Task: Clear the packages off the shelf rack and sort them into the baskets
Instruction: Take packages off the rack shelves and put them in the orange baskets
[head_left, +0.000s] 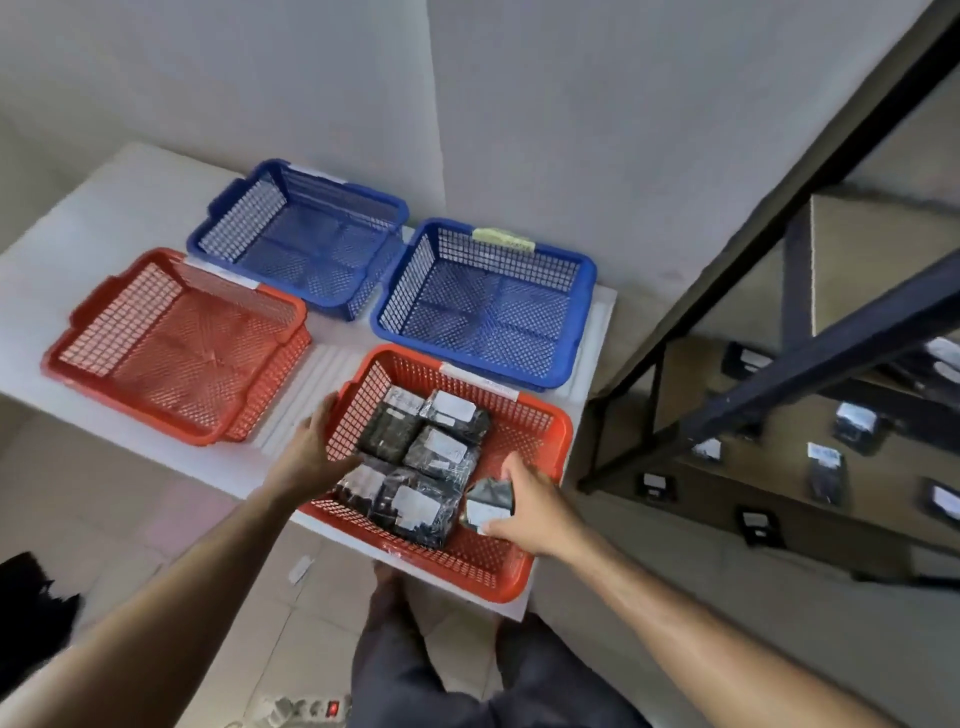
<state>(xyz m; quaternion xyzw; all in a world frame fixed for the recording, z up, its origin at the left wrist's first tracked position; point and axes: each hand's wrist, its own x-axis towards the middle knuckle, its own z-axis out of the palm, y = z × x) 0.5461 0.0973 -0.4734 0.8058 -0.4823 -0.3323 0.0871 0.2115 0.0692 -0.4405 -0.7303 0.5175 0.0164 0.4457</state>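
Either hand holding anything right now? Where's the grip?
Right hand holds a black package over the near red basket, gripped by its right-hand end, thumb on top near the white label. Left hand holds nothing; it is open over the basket's left rim.

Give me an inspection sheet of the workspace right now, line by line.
Surface: white table carrying four mesh baskets.
Job's things: near red basket holds several black packages; far red basket and both blue baskets look empty; more packages remain on the shelf rack.
Clutter: paper scrap on the floor; dark item at left edge.
Grippers: right hand grips a package over the near red basket; left hand open at its left rim.
Cables: power strip on the floor.
Surroundings: plain walls, tiled floor.
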